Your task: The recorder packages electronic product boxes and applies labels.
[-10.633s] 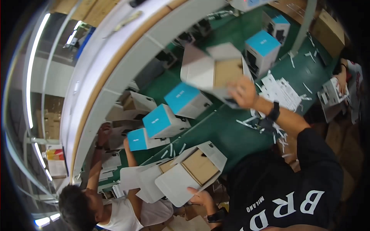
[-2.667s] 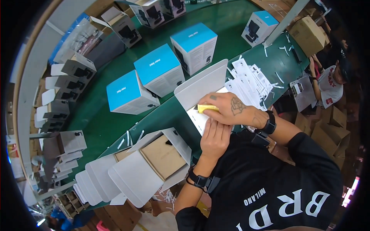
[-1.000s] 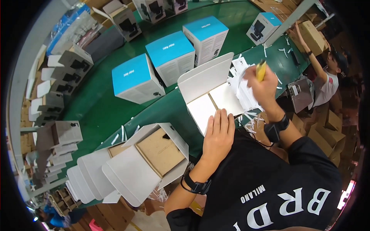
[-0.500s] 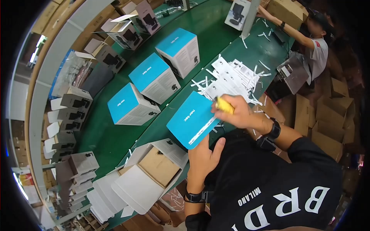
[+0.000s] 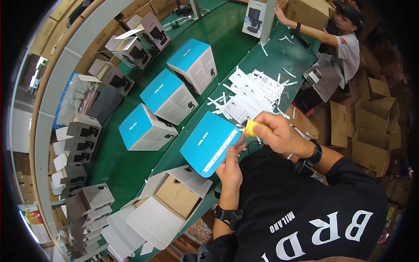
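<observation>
A carton (image 5: 207,142) with a blue top stands in front of me, a white printed strip (image 5: 220,150) running along its near edge. My left hand (image 5: 230,169) is at that edge, its thumb and curled fingers against the carton; part of its grip is hidden. My right hand (image 5: 277,134) is closed around a small yellow tool (image 5: 252,129), just off the carton's right corner. The tool's exact kind cannot be made out. Beyond the carton lies a spread pile of white printed leaflets (image 5: 251,98) and narrow paper strips.
Three blue-topped cartons (image 5: 163,89) stand on the green table (image 5: 111,150). An open white carton (image 5: 176,196) sits at the near left, with flattened ones beside it. Several open boxes (image 5: 80,131) line the left side. A co-worker (image 5: 347,48) handles a brown box (image 5: 307,12) at far right.
My right hand with the yellow tool has moved slightly down and right, off the blue top. My left hand's fingers have curled in closer to the edge. The whole view has shifted slightly.
</observation>
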`<state>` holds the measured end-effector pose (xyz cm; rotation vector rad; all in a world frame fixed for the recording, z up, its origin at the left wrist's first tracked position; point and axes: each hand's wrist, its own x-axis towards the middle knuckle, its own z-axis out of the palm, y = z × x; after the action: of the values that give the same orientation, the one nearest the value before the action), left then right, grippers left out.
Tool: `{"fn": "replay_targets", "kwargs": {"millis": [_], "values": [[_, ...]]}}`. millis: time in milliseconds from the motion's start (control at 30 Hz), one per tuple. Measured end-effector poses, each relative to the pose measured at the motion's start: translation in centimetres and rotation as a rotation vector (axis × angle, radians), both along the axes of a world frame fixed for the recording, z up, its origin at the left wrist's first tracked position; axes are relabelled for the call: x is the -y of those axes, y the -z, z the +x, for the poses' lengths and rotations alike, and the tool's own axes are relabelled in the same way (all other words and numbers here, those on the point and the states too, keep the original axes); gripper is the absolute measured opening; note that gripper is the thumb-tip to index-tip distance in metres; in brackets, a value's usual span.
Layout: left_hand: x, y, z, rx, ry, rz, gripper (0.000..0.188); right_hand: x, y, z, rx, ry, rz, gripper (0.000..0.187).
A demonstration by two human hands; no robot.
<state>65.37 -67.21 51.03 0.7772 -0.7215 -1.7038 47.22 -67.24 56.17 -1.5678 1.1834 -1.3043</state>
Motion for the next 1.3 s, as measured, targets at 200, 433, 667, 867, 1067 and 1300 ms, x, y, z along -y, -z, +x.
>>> {"fn": "replay_targets", "kwargs": {"millis": [200,433,667,867,1067,1300], "values": [[-0.4,1.7,0.9,-0.032,0.035,-0.11,0.038,-0.7,-3.6,-1.0,-0.437,-0.182,0.342,0.028],[-0.5,2.9,1.4,-0.007,0.062,-0.164,0.038,-0.6,-2.2,-0.1,-0.303,-0.126,0.309,0.026],[-0.3,3.3,1.4,0.013,0.1,-0.197,0.037,-0.5,-1.4,0.2,-0.344,-0.099,0.225,0.029],[-0.2,1.8,0.9,-0.033,0.081,-0.115,0.038,-0.1,-0.8,0.3,-0.722,-0.009,-0.244,0.027],[-0.5,1.9,0.5,-0.068,0.069,-0.123,0.039,-0.3,-1.7,0.2,-0.634,0.063,-0.246,0.024],[-0.5,2.4,0.5,0.058,0.069,-0.178,0.039,1.4,-1.7,0.6,-0.689,0.04,-0.269,0.016]]}}
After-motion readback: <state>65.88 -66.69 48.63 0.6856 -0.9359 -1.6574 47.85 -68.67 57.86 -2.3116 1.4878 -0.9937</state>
